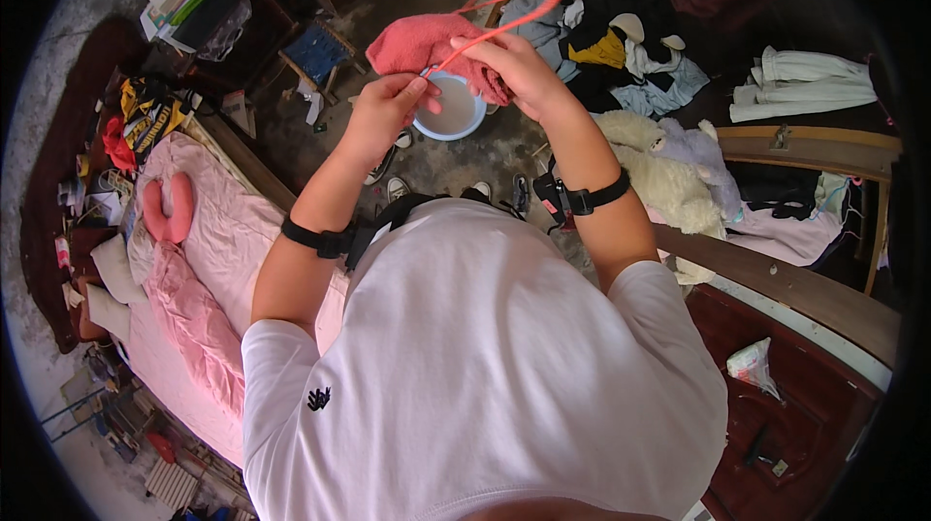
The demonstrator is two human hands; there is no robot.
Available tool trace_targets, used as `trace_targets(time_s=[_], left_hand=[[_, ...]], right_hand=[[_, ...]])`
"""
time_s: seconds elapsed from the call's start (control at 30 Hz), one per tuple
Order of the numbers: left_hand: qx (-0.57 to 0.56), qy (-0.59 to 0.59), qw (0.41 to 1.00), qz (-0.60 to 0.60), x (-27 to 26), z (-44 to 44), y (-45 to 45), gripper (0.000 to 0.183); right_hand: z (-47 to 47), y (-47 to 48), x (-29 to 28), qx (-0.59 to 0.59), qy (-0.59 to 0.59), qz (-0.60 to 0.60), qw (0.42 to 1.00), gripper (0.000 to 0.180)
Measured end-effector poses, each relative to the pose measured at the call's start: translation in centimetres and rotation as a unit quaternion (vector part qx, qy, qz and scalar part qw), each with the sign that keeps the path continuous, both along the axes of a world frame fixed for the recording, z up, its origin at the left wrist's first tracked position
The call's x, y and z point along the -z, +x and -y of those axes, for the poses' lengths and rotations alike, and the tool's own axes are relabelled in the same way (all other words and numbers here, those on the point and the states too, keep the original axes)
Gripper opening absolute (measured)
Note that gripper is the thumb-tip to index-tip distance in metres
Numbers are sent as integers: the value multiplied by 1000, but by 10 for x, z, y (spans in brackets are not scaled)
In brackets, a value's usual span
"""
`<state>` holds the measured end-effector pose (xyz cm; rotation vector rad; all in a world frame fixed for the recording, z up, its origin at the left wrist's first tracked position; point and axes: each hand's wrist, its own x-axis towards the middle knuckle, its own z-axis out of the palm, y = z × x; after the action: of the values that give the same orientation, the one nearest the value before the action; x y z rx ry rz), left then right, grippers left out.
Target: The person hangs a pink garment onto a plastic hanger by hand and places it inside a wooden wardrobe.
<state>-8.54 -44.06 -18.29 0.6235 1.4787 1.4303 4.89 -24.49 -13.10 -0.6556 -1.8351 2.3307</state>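
My left hand (396,102) pinches one end of a coral-red clothes hanger (513,22) between thumb and fingers. A red-pink towel-like cloth (418,41) hangs bunched over the hanger. My right hand (513,70) grips the cloth, its thumb lying along the hanger bar. The hanger's far end sticks out up and to the right, beyond my right hand. Below both hands, a pale blue-rimmed basin (454,110) with greyish water stands on the floor, partly covered by my hands and the cloth.
On the left is a bed (211,179) with pink bedding and a U-shaped neck pillow (169,208). A blue folding stool (320,52) stands beyond the basin. Piled clothes (640,62) and plush toys (669,164) lie to the right, near an open wooden wardrobe (807,142).
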Motion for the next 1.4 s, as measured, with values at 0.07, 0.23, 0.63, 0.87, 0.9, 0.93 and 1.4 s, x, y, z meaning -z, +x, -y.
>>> trace_targets(time_s=[0.07, 0.23, 0.63, 0.87, 0.9, 0.93, 1.4], left_hand=[[-38, 6, 999, -4, 3, -3, 3, 28], [-115, 36, 993, 6, 0, -5, 3, 25], [-129, 5, 976, -178, -36, -9, -1, 19], [-73, 47, 990, -114, -31, -10, -2, 24], [-59, 63, 993, -81, -35, -9, 0, 28], [-68, 91, 985, -133, -34, -9, 2, 30], [-227, 210, 946, -92, -36, -23, 8, 34]], right_hand=[[6, 1, -9, -37, -30, 13, 999, 31], [-2, 0, 9, -34, 27, -61, 997, 42], [-13, 4, -8, -77, 122, -188, 972, 79], [-24, 13, 20, -61, -21, -217, 974, 57], [-27, 14, 20, -81, -63, -239, 966, 52], [-28, 11, 20, -85, -11, -256, 963, 50], [2, 8, -7, -78, -84, -325, 939, 121]])
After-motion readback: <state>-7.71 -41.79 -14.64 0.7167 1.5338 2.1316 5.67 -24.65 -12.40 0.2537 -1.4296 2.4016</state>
